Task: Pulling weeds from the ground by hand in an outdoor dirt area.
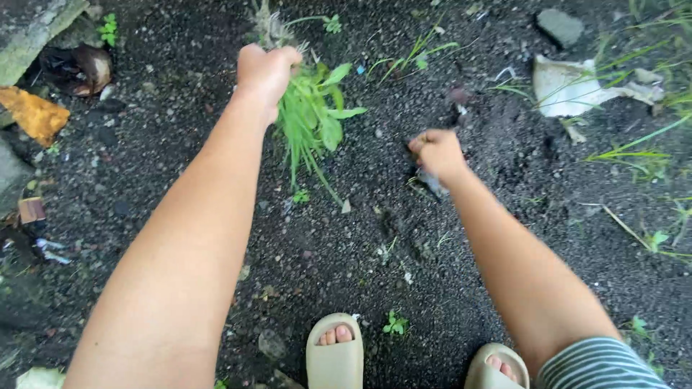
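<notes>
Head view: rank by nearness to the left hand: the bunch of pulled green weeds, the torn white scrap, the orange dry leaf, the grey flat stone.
1. Bunch of pulled green weeds, gripped in the left hand.
2. Orange dry leaf, far left.
3. Torn white scrap and grey flat stone, upper right: too close to call.

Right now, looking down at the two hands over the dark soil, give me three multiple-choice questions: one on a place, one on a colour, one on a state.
1. Where is the bunch of green leafy weeds?
A. in the left hand
B. flat on the dark gravelly soil
C. on the sandals

2. What colour are the open-toe foam sandals?
A. black
B. beige
C. red

3. How is the right hand?
A. spread flat
B. closed, low by the soil
C. raised overhead

Answers: 1 A, the fist grips the bunch's top. 2 B, both are pale beige. 3 B, its fingers are curled near the ground.
</notes>
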